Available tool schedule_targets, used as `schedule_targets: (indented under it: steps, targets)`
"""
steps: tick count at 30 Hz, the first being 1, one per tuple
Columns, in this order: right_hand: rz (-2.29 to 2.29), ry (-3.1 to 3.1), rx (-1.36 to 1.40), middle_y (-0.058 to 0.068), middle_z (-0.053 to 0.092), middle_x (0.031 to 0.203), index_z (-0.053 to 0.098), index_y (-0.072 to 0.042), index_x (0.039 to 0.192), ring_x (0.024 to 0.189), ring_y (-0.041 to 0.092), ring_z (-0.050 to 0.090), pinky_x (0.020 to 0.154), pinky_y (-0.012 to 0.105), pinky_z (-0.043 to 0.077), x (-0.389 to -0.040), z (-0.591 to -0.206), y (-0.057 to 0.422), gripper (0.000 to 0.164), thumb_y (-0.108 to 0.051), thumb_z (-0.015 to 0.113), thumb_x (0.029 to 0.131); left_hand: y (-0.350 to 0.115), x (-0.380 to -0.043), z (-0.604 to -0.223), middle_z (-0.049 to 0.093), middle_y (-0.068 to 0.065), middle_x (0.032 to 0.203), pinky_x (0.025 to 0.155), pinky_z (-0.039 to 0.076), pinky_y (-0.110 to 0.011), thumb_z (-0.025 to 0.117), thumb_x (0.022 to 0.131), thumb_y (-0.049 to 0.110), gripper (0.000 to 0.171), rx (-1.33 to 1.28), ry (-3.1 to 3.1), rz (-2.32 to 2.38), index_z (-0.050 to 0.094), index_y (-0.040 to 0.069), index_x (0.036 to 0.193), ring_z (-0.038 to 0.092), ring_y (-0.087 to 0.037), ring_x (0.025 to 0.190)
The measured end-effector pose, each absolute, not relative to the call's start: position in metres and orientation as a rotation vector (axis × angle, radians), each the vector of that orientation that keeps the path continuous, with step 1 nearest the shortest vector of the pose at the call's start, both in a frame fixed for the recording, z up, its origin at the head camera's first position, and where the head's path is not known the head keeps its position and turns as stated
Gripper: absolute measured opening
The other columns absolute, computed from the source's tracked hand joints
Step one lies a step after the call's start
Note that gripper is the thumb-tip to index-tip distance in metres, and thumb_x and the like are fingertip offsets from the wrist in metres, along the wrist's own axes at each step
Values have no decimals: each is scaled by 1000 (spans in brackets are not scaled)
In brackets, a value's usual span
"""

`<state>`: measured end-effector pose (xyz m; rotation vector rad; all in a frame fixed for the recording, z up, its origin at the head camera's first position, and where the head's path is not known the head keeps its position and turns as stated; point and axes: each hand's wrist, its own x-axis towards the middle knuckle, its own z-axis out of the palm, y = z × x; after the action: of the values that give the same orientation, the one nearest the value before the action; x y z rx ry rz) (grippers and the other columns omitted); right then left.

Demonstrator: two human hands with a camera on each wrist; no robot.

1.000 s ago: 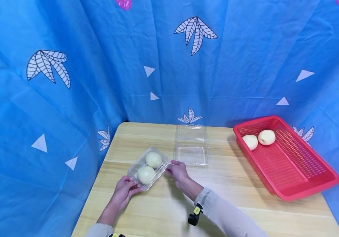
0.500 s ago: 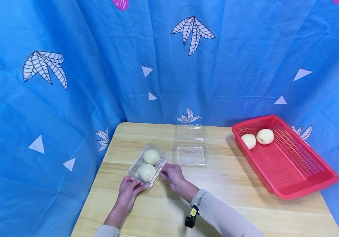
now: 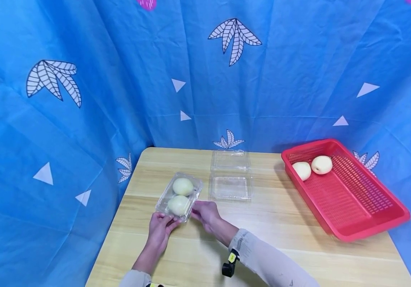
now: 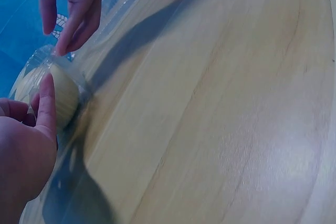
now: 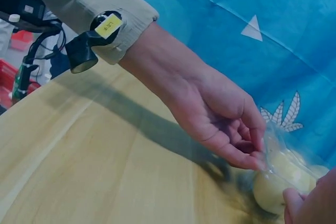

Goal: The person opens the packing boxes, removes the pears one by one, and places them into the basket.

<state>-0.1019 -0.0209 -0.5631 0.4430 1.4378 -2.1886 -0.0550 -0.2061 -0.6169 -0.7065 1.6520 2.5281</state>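
Observation:
A clear plastic clamshell box [image 3: 165, 197] with its lid down stands at the left of the table, turned at an angle. Inside it lie two pale, round fruits, a far fruit [image 3: 182, 186] and a near fruit [image 3: 178, 205]. My left hand [image 3: 159, 232] pinches the box's near corner between thumb and fingers; the left wrist view shows this thumb [image 4: 46, 100] against the plastic. On the right side, my right hand [image 3: 208, 215] pinches the box's edge, seen in the right wrist view with thumb and fingertips together at the rim.
Another clear clamshell [image 3: 231, 188] lies unfolded with nothing in it, behind my right hand. At the right, a red plastic basket [image 3: 322, 217] holds two more pale fruits [image 3: 322, 165] at its far end. A blue patterned curtain [image 3: 281, 79] surrounds the wooden table [image 3: 263, 223].
The box has turned slightly, its near end swinging right. My right hand has slid along the edge toward me and left; my left hand has shifted a little right with the corner.

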Motion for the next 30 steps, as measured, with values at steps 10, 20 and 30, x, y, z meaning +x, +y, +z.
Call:
schedule_targets:
  steps: [10, 20, 30]
  targets:
    - [-2102, 1586, 417, 32, 72, 113, 64, 16, 120, 92, 31, 80, 87, 36, 63, -102, -567, -28, 35, 11, 72, 87, -199, -54, -620, 44, -10, 113, 93, 62, -36, 52, 99, -8, 28, -689, 1638, 2587, 30, 9, 105, 68, -18, 91]
    - [-1979, 1793, 373, 12, 73, 85, 69, 11, 103, 62, 11, 67, 73, 33, 64, -108, -572, -33, 26, 15, 71, 77, -195, -56, -620, 50, -6, 114, 96, 61, -35, 56, 99, -5, 28, -698, 1614, 2570, 33, 7, 111, 68, -17, 98]
    - [-1864, 1921, 280, 9, 66, 84, 67, 6, 95, 62, 14, 64, 68, 30, 60, -110, -567, -32, 20, 13, 66, 77, -195, -57, -619, 56, -6, 99, 90, 63, -33, 59, 101, 0, 26, -705, 1616, 2554, 34, 7, 107, 66, -15, 89]
